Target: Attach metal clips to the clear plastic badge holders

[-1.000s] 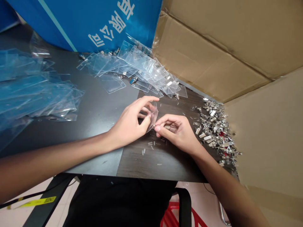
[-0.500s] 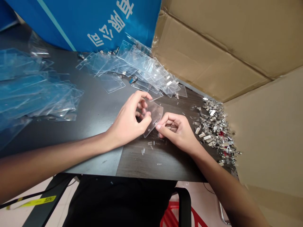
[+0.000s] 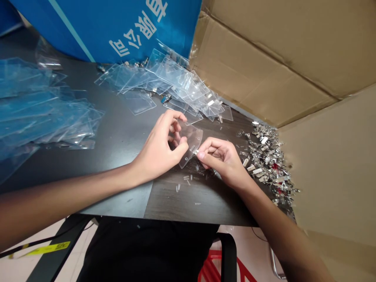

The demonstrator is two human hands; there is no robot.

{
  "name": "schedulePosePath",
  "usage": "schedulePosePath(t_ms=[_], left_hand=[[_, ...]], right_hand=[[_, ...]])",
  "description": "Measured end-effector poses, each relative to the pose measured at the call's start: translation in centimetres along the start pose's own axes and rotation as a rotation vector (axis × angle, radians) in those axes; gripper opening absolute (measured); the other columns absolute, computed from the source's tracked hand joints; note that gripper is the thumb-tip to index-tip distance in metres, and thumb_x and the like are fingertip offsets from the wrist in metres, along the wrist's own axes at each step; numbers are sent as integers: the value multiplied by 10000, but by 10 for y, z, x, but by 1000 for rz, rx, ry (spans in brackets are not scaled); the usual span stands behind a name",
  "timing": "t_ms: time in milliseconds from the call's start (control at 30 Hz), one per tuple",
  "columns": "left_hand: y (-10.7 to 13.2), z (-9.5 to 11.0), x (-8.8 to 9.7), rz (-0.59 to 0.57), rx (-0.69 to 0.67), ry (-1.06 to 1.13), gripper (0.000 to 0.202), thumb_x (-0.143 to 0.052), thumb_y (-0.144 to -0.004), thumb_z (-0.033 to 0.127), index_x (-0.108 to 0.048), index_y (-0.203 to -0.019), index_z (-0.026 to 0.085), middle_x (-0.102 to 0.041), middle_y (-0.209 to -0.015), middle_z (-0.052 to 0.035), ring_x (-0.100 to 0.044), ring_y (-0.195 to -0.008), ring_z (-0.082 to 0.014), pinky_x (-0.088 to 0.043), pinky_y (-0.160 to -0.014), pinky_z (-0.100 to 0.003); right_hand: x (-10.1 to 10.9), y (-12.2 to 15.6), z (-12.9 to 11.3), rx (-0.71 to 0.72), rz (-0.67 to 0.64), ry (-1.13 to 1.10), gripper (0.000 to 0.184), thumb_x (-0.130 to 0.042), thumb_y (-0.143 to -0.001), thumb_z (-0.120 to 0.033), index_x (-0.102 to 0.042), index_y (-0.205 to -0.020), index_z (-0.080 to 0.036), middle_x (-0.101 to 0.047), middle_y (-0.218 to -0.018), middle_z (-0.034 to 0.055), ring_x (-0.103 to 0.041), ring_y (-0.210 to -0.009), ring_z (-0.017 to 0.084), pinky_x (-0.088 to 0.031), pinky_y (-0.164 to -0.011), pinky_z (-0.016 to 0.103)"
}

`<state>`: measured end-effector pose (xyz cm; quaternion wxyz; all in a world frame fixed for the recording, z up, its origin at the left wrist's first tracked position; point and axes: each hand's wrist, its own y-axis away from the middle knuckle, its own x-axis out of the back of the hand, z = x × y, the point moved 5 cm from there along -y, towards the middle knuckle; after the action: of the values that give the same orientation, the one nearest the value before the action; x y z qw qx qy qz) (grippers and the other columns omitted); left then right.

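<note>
Left hand (image 3: pixel 157 147) pinching clear badge holder (image 3: pixel 192 137); right hand (image 3: pixel 223 158) narrow, small metal clip (image 3: pixel 196 151) held at holder's 3 o'clock edge; metal clip pile (image 3: pixel 267 162) at 3 o'clock.

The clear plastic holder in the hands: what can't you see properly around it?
- Head view: the right hand's fingertips hide how the small metal piece meets the clear plastic holder.
- Head view: the left hand covers the holder's left edge.
- Head view: the metal clips are too small and tangled to count.
- Head view: the top edge cuts off the white lettering.
</note>
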<state>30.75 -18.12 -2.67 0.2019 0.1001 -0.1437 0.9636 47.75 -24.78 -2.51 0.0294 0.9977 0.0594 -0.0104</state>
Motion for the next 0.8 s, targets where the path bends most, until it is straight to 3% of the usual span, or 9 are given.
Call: schedulePosePath(t_ms=[200,367,600,800], left_hand=[[3,-5,-5,-47,2,48,422,-700,-893,143,-538,-1266,256,-579,-1103,-33,-641,-994,-178,-568,-788,-314],[0,-9,-6,-64,31,144,396,-688,-894,137,-514,-1228,258,-573,-1090,-20,-626,-899,-141,-574,-777,-297],[2,-13,-12,-155,51,110,432,-682,-904,140,-492,-1273,262,-572,-1076,-20,-638,-896,-157,-576,-781,-323],[2,-13,-11,-165,47,109,441,-655,-928,153,-490,-1321,264,-545,-1056,-13,-607,-829,-149,-552,-737,-321]], right_hand=[[-1,-2,7,-26,-23,12,346,-979,-841,-511,-808,-918,-220,-714,-754,-13,-606,-652,125,-526,-623,271],[1,-4,10,-8,7,5,322,-969,-847,-540,-869,-898,-238,-793,-922,30,-595,-683,124,-518,-609,273],[0,-3,21,-139,-8,-4,368,-1014,-781,-537,-868,-887,-216,-755,-753,9,-600,-647,123,-505,-591,250],[-3,-2,15,-118,-48,-21,339,-1007,-802,-521,-863,-874,-222,-770,-799,16,-630,-676,127,-514,-584,238]])
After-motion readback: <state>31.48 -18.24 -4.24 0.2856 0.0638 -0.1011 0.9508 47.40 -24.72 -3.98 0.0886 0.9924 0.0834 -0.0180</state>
